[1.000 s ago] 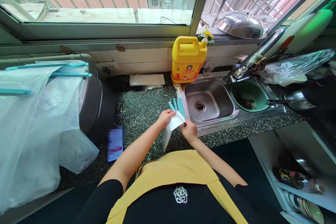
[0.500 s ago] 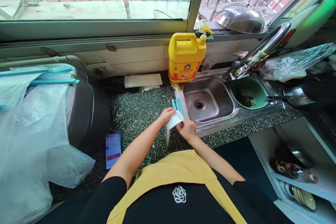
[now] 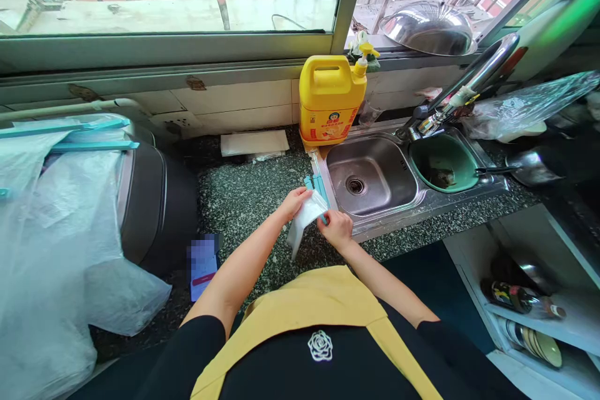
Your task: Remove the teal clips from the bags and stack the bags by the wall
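Note:
A thin white plastic bag (image 3: pixel 307 212) is stretched between my two hands above the speckled counter, its loose end hanging toward me. My left hand (image 3: pixel 293 204) pinches the bag's upper left edge. At its right edge my right hand (image 3: pixel 336 229) is closed on a light-blue bag clip, which shows as a short piece at the fingertips; the rest is hidden by the hand and bag. More light-blue bag clips (image 3: pixel 319 185) lie beside the sink rim, just past the bag.
To the right is a steel sink (image 3: pixel 375 181) with a green basin (image 3: pixel 443 162) in its second bowl. A yellow detergent jug (image 3: pixel 332 100) stands behind. On the left are a dark appliance (image 3: pixel 154 200), clear plastic sheeting (image 3: pixel 56 231) and a phone (image 3: pixel 203 269).
The bag is spread wider, and its loose end has swung left toward me. My left hand has shifted slightly left; more of the light-blue clip shows at my right fingers.

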Demonstrator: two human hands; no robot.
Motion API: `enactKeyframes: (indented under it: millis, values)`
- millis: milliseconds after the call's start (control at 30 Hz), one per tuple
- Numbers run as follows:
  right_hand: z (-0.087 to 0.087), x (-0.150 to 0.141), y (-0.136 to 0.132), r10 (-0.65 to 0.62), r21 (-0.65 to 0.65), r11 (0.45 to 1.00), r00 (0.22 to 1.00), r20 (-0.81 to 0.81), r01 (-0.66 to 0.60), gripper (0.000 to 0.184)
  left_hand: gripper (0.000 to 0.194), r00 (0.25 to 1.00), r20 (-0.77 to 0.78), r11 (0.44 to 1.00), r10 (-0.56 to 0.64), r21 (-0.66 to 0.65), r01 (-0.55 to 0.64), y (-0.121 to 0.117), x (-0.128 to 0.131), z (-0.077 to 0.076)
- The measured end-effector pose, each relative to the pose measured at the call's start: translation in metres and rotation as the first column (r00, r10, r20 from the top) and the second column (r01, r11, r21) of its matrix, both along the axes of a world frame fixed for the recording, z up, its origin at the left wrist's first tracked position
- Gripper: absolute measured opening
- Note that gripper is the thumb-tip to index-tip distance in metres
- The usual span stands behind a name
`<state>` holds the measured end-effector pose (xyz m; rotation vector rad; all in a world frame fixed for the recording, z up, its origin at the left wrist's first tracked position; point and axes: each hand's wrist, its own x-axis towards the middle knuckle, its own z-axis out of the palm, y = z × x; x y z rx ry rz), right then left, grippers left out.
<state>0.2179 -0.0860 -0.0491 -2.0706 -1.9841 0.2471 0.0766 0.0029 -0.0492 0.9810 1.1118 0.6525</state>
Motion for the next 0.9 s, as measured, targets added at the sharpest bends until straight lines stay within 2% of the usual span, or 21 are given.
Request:
enactKeyframes:
  millis: [67,167,267,467,733,833,900]
  values:
    - [0.003,0.003,0.006,-0.061,-0.063,0.996,0.998,0.014,0.061,0.018,0.043,0.982,-0.106,0.984,-0.154,0.077,0.162,-0.003,-0.008,0.001]
    - [0.004,0.005,0.015,-0.14,-0.156,0.977,0.99,0.036,0.144,0.021,0.065,0.866,-0.335,0.89,-0.37,0.14,0.434,-0.016,-0.016,-0.001]
    - [0.0,0.002,0.023,-0.161,-0.258,0.95,0.985,0.069,0.173,0.024,0.068,0.762,-0.456,0.819,-0.46,0.114,0.563,-0.034,-0.012,-0.012]
    - [-0.011,-0.005,0.032,-0.098,-0.365,0.921,0.987,0.124,0.138,0.029,0.063,0.795,-0.436,0.851,-0.421,0.112,0.513,-0.049,0.002,-0.034]
    - [-0.011,-0.004,0.037,-0.086,-0.369,0.922,0.99,0.108,0.121,0.031,0.06,0.822,-0.435,0.887,-0.368,0.101,0.451,-0.044,0.002,-0.037]
    - [-0.007,0.002,0.034,-0.132,-0.316,0.941,0.991,-0.013,0.121,0.032,0.055,0.857,-0.429,0.916,-0.286,0.142,0.376,-0.046,-0.001,-0.032]
    - [-0.003,0.006,0.03,-0.161,-0.304,0.949,0.958,-0.237,0.084,0.034,0.052,0.9,-0.391,0.925,-0.193,0.234,0.3,-0.049,-0.006,-0.024]
